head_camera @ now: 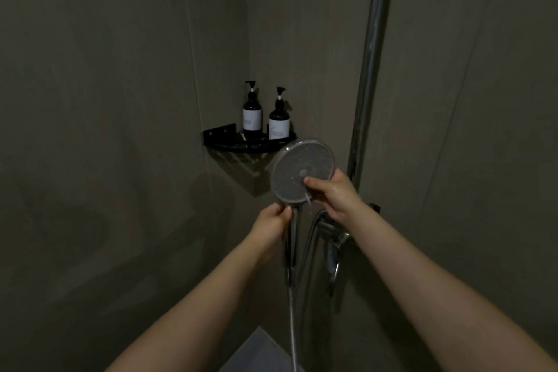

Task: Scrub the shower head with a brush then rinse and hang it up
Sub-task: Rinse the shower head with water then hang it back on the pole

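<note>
The left hand (273, 219) grips the shower head (303, 170) by its handle, steadying the face above so the right hand (330, 193), pinching a small brush (308, 199), can scrub it.

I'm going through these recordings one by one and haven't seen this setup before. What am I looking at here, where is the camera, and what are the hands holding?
There is no machine: one camera worn on a person's head looks forward and down at their bare arms in a dim shower corner. The left hand grips the handle of the shower head, whose round face is turned towards the camera. The right hand holds something small and pale against that face, too small to identify. The hose hangs down. Behind, two pump bottles stand on a black corner shelf; a chrome pole rises on the right.
</note>
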